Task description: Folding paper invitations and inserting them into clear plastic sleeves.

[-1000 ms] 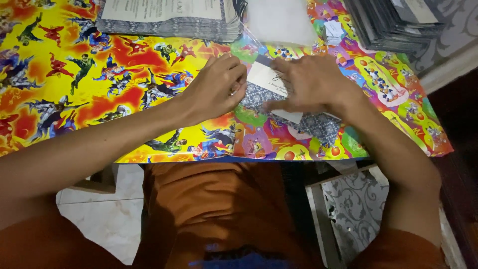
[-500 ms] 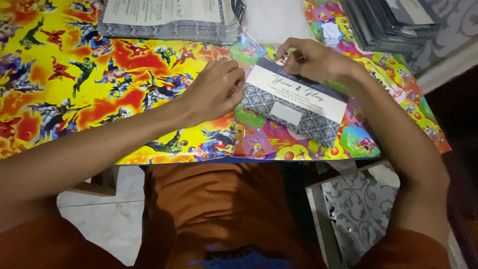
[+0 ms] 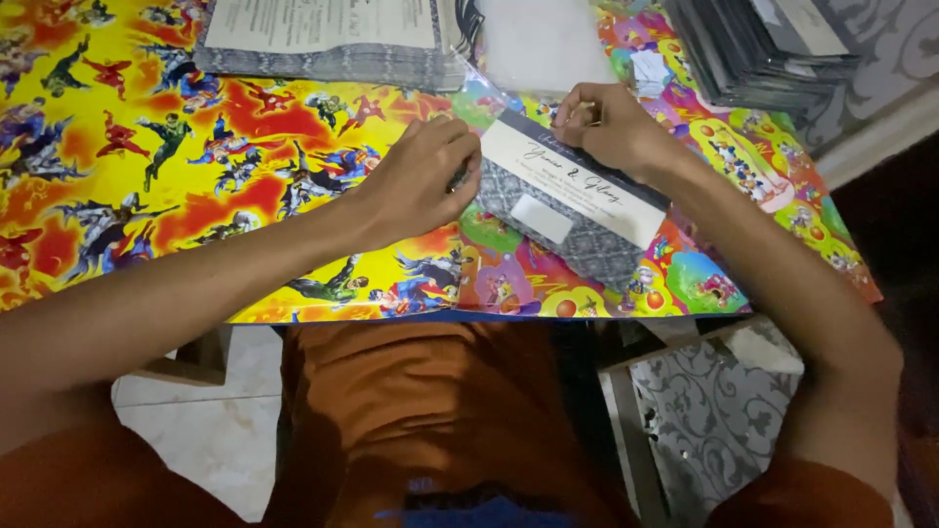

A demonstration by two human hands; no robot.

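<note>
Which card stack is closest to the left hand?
The flat stack at top centre, pale sheet on top, just beyond the left hand. The dark stack at top right lies past the right hand.

Warm dim light, soft focus

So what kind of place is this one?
Probably a home worktable for packing cards: a low table under bright cartoon wrap, stacks of grey patterned cards, and both hands sleeving one card in clear plastic.
</note>
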